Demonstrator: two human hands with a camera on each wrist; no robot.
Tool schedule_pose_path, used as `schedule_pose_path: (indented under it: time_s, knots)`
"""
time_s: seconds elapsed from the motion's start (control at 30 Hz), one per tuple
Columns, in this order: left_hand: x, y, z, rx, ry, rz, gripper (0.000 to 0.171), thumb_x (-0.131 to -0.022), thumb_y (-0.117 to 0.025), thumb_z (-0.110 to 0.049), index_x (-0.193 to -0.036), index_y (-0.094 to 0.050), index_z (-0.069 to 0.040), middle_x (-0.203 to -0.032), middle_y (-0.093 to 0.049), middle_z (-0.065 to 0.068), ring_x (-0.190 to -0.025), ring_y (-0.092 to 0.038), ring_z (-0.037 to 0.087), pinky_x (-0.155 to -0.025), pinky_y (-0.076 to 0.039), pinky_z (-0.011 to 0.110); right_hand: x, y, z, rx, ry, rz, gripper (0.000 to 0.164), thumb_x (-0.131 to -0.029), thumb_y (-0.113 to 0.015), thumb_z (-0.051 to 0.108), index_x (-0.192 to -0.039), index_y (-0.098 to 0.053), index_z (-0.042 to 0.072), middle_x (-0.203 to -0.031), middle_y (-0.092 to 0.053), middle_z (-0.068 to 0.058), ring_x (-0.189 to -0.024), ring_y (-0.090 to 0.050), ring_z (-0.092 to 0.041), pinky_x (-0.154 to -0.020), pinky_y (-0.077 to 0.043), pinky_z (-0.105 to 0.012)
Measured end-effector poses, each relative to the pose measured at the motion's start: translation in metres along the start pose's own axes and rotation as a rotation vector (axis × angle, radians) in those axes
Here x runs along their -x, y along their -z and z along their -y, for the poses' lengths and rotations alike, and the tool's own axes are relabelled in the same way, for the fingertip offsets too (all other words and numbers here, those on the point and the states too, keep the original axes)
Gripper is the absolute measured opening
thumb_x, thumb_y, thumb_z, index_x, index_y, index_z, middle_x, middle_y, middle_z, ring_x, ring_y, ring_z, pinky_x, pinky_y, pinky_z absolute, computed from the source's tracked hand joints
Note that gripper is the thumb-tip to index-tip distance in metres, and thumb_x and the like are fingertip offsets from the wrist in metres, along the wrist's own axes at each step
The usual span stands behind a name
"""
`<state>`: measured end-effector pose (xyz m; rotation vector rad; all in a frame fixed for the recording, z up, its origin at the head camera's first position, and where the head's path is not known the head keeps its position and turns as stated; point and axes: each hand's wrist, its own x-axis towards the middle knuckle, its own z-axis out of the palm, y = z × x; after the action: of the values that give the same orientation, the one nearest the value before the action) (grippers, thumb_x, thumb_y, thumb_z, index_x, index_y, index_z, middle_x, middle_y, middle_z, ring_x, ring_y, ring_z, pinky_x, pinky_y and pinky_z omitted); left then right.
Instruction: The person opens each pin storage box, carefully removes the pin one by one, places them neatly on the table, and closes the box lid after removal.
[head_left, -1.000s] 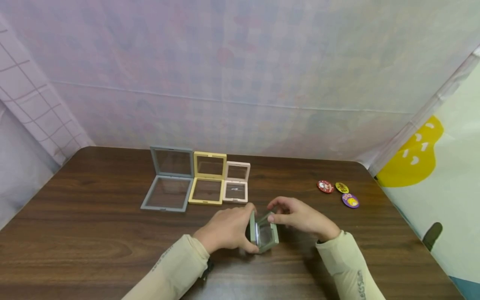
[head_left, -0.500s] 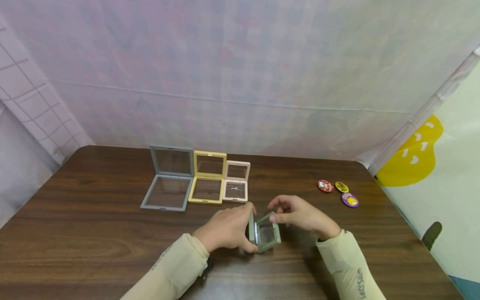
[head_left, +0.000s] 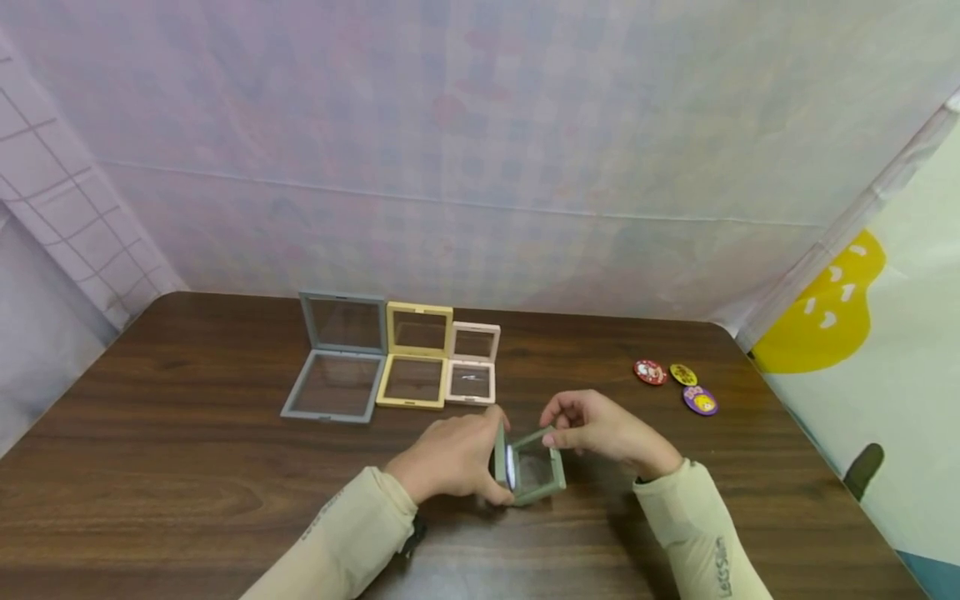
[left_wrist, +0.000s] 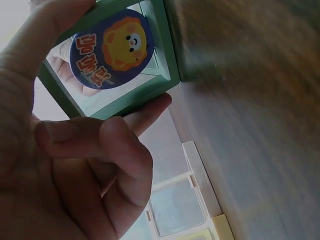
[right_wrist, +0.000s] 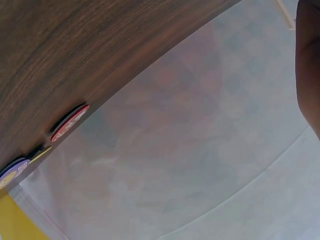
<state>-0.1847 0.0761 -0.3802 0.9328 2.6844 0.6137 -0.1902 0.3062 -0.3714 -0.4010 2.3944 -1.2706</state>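
Note:
Near the table's front, a small green hinged display frame [head_left: 542, 494] with clear film stands partly unfolded. My left hand [head_left: 453, 454] grips its left panel, fingers behind and thumb at the lower front edge. A round purple badge with a yellow lion [left_wrist: 122, 45] shows behind the film in the left wrist view. At the right panel's upper corner, my right hand [head_left: 603, 433] pinches the rim between thumb and fingers. The right wrist view catches only a dark edge of that hand.
Grey [head_left: 327, 417], yellow [head_left: 410, 405] and pale pink [head_left: 471, 400] display frames stand unfolded side by side behind my left hand. Red [head_left: 650, 372], yellow [head_left: 684, 374] and purple [head_left: 701, 401] badges lie at the right. A patterned cloth [head_left: 480, 167] hangs behind the wooden table [head_left: 187, 483].
The green frame's right panel has swung rightward, so the two panels stand wider apart. My right hand has shifted slightly right with it; my left hand has hardly moved.

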Motion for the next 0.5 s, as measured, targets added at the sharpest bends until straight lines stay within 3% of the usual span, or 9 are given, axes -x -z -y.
schedule_pose_path:
  time_s: [0.5]
  knots:
    - [0.0016, 0.0012, -0.0005, -0.014, 0.001, -0.002, 0.077, -0.061, -0.085, -0.049, -0.119, -0.051, -0.011, -0.077, -0.058, -0.008, -0.061, -0.051, 0.006, -0.055, -0.042, 0.024, 0.0037, 0.0059, -0.0016, 0.006, -0.013, 0.024, 0.025, -0.083, -0.071, 0.010, -0.096, -0.057, -0.006, -0.068, -0.056, 0.001, -0.054, -0.051, -0.007, -0.050, -0.047, -0.024]
